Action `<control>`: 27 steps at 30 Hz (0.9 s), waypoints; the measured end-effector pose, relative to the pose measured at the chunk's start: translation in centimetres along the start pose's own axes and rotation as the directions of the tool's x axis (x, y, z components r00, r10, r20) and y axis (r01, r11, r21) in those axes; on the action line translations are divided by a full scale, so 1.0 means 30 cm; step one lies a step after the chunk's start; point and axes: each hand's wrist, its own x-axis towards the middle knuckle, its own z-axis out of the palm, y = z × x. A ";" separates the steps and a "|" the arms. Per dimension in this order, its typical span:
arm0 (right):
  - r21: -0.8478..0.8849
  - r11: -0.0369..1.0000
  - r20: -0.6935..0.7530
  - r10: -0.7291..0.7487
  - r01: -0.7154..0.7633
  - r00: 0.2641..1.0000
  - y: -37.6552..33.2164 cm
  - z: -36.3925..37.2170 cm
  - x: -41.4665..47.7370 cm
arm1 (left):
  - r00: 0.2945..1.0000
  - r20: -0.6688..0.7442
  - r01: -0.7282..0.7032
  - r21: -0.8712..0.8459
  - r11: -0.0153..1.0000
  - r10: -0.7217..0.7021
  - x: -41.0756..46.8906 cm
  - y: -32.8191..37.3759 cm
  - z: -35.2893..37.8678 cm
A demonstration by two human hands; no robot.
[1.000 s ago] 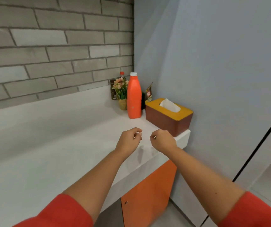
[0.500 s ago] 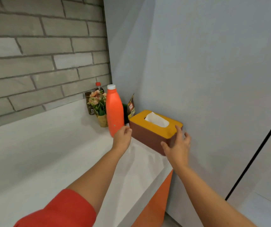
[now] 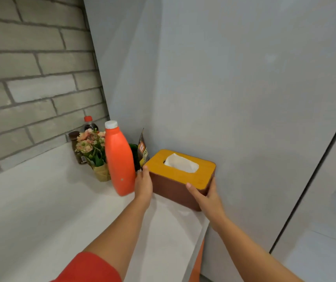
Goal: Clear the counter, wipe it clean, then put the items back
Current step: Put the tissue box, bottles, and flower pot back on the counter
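Note:
A brown tissue box (image 3: 173, 191) with a yellow lid and a white tissue poking out stands at the right end of the white counter (image 3: 61, 210), against the grey wall. My left hand (image 3: 142, 186) lies flat against the box's left end, fingers straight. My right hand (image 3: 207, 198) grips the box's near right corner, thumb on the front face and fingers round the right end. An orange bottle (image 3: 119, 159) with a white cap stands just left of my left hand.
Behind the orange bottle in the corner are a small flower pot (image 3: 92, 151), a brown jar (image 3: 75, 147), a dark bottle with a red cap (image 3: 88, 124) and a snack packet (image 3: 143, 151). The counter's edge drops off at the right above an orange cabinet (image 3: 196, 265).
Both hands have moved forward from the counter's front edge to the tissue box. The left hand went from beside the orange bottle to the box's left end. The view came closer.

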 end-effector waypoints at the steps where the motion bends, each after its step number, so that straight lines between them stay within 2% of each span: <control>1: 0.000 1.000 -0.005 0.008 -0.008 1.000 0.000 0.001 0.000 | 1.000 0.002 0.015 0.005 1.000 -0.015 0.009 -0.005 0.005; 8: 0.020 0.998 0.021 0.056 -0.057 0.998 0.002 0.009 0.006 | 0.997 0.014 0.078 -0.049 0.996 -0.077 0.023 -0.010 0.027; 15: 0.060 0.988 0.079 0.139 -0.144 0.987 0.004 -0.004 0.012 | 0.997 0.004 0.072 -0.042 0.997 -0.072 0.000 -0.002 0.030; 27: 0.159 0.985 0.045 0.060 -0.066 0.997 -0.037 -0.027 -0.056 | 0.999 -0.016 0.039 0.008 0.999 -0.039 -0.089 0.014 -0.013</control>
